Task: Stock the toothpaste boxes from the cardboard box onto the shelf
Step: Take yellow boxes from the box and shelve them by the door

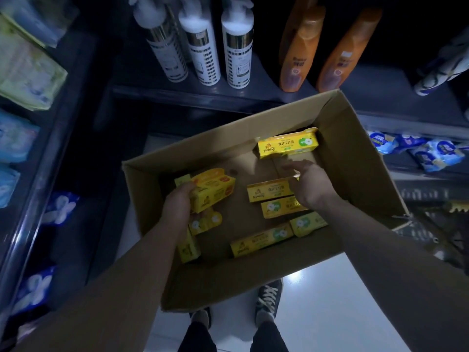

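Note:
An open cardboard box sits below me, holding several yellow toothpaste boxes. My left hand grips a stack of yellow toothpaste boxes at the box's left side. My right hand hovers with fingers spread over a toothpaste box in the middle, near but apart from another toothpaste box lying at the far end. More toothpaste boxes lie along the near side. The dark shelf runs just beyond the cardboard box.
White pump bottles and orange bottles stand on the shelf ahead. Packaged goods fill the left rack, and blue packs lie on the right shelf. My shoes stand on the white floor under the box.

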